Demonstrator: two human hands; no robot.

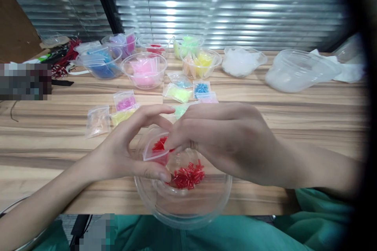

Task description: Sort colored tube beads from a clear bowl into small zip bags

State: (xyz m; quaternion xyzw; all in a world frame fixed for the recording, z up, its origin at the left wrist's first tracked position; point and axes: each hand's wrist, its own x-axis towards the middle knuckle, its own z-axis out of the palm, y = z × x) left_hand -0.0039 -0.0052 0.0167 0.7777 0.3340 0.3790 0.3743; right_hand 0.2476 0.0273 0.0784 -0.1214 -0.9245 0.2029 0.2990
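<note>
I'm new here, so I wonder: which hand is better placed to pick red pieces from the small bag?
Probably the right hand: its fingertips are at the small bag, close to the red pieces, while the left hand curves around it.

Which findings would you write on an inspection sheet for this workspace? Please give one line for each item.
Surface: table, wood-grained, light with dark streaks.
Things in hand: large clear bowl holding red pieces; small clear bag above it, also containing red.
Clutter: coloured packets and plastic bowls behind the hands; tangled red strands, far left.
Hands: left hand curved around the bag, right hand at its mouth; exact grip unclear.
Cables: thin dark strand on table's left; cannot tell if cable.
Surroundings: slatted blinds behind table.
</note>
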